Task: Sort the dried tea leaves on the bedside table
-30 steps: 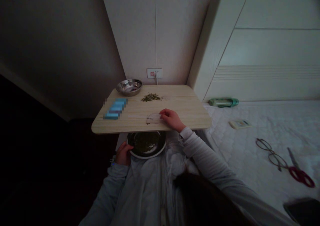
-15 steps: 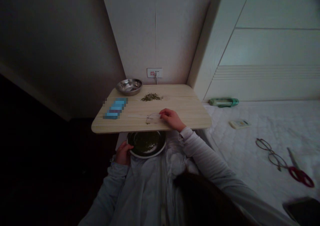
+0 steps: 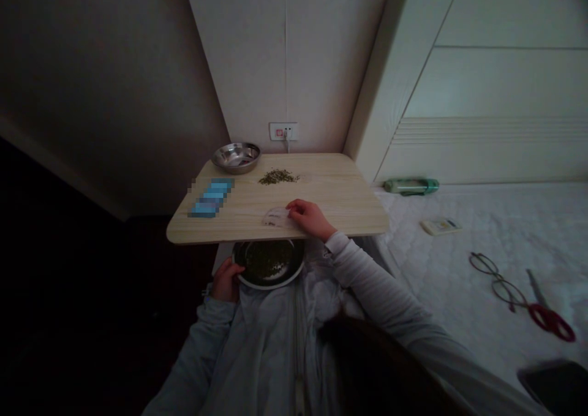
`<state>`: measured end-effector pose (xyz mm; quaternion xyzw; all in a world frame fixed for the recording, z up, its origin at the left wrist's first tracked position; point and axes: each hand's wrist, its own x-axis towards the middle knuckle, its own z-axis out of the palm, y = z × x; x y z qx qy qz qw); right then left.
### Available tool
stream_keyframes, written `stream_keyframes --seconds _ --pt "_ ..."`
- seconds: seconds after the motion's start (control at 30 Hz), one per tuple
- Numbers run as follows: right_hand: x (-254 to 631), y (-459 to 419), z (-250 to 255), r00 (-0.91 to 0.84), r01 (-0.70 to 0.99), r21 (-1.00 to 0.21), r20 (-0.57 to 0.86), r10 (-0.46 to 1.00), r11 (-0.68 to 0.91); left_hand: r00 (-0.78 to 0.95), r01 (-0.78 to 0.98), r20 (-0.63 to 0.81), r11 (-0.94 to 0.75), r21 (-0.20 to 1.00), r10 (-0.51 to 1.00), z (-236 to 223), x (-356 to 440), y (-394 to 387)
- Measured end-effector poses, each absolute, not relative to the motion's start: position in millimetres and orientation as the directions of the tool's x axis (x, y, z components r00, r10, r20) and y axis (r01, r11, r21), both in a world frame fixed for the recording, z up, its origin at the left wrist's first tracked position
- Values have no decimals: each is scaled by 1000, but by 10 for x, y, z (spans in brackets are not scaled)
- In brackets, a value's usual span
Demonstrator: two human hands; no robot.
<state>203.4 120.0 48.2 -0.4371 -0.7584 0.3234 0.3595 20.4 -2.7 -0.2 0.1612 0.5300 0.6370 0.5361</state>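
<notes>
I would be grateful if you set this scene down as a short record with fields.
left hand: holds the dark bowl by its rim
right hand: pinches a thin clear sheet
on table: pile of green bits, steel bowl
on bed: green bottle, glasses, red-handled scissors
unclear: blurred blue item

Table (image 3: 340, 204): bowl (image 3: 236, 158) at far left corner; flat item (image 3: 211, 198) before bowl, by left edge; pile of bits (image 3: 278, 176) right of bowl, toward far edge; thin sheet (image 3: 274, 217) before pile, near middle of near edge. On lap, before near edge: basin (image 3: 269, 283), more bits (image 3: 271, 258) in it. Bed (image 3: 427, 269), right of table: bottle (image 3: 411, 187) at far edge; remote (image 3: 441, 226) before bottle; spectacles (image 3: 498, 280) before remote, farther right; scissors (image 3: 549, 315) right of spectacles.
</notes>
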Motion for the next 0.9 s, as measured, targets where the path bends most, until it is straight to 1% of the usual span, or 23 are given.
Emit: stream_keyframes --seconds 0.07,0.23,0.37,0.47,0.67,0.9 --pt "2033 1208 474 -350 421 -815 260 900 399 -376 -513 -372 143 846 849 4 206 -28" --pt "2065 1243 431 -303 333 -874 256 918 354 -371 -519 -377 147 842 849 23 215 -28" --pt "2075 1255 404 -256 373 -852 288 923 369 -355 -521 -367 144 841 860 17 210 -29" --pt "2071 1254 397 -266 400 -835 288 920 377 -343 -520 -353 137 843 870 -7 196 -23" --pt "2071 1244 404 -311 388 -843 261 914 373 -358 -527 -369 141 838 858 -21 191 -8" --pt "2078 1246 396 -269 398 -831 300 915 389 -366 -520 -372 144 842 853 -9 197 -14"
